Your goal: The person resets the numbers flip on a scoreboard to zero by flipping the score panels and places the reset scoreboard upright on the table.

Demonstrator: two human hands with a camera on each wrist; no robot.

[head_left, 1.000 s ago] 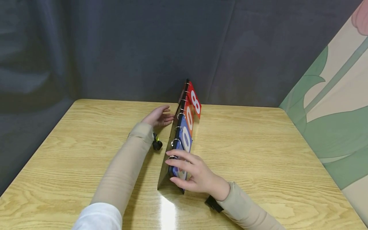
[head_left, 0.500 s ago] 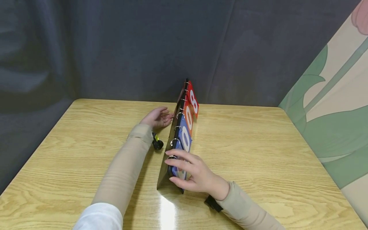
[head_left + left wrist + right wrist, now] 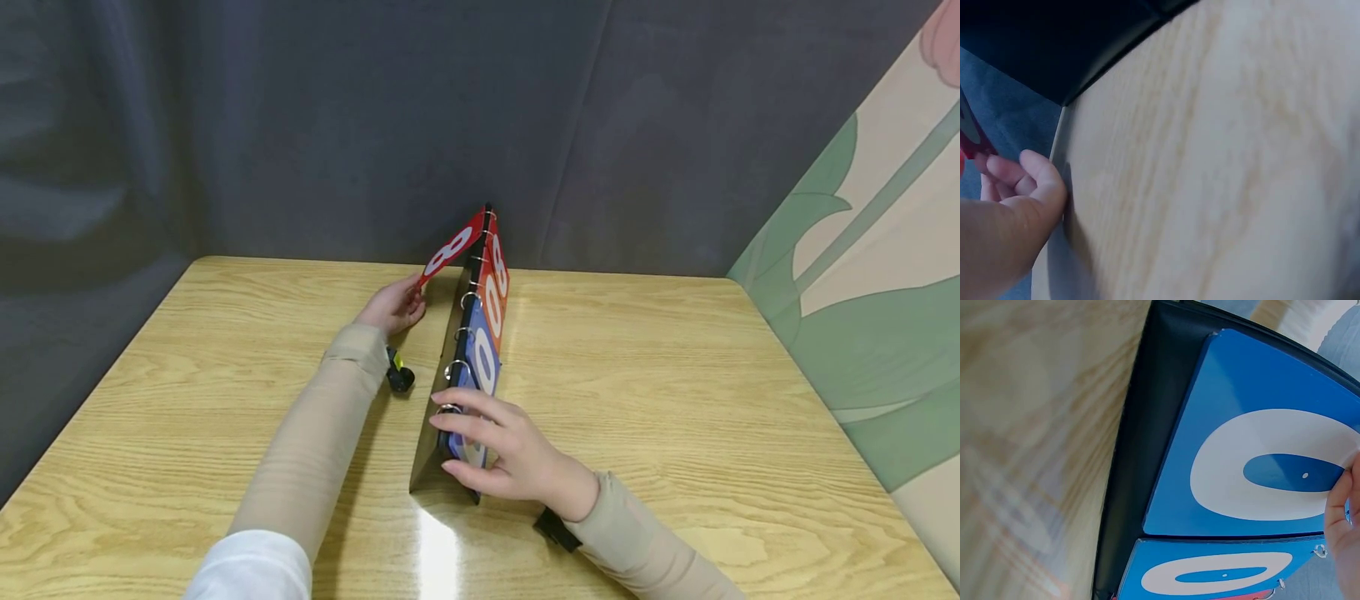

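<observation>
since a second ago, the left hand (image 3: 392, 306) has pulled a red number card with a white 8 (image 3: 452, 248) up and over the top of the black tent-shaped flip scoreboard (image 3: 442, 417). before, that card hung flat on the right-hand face. now it sticks out to the left, tilted up in the air, hanging from the silver rings (image 3: 467, 298) on the top edge.

the left hand pinches the low edge of the red card with its fingertips, and the fingers are curled in. in the left wrist view you only see a small bit of the red card (image 3: 972, 134) by the curled fingers (image 3: 1007, 172). the right hand (image 3: 498, 454) lies on the near end of the scoreboard, with straight, spread fingers pressing on the blue cards with white zeros (image 3: 1254, 469). it grips nothing.

the scoreboard stands on the light wooden table (image 3: 675, 375), with its thin end toward the person.

what could go wrong? the pinch is just on the edge of the card, so the card could slip out and flop back down. if the left hand pulls too hard to the side, the card could tear at the rings, or the far end of the scoreboard could tip or slide, as the right hand only holds down the near end.
</observation>
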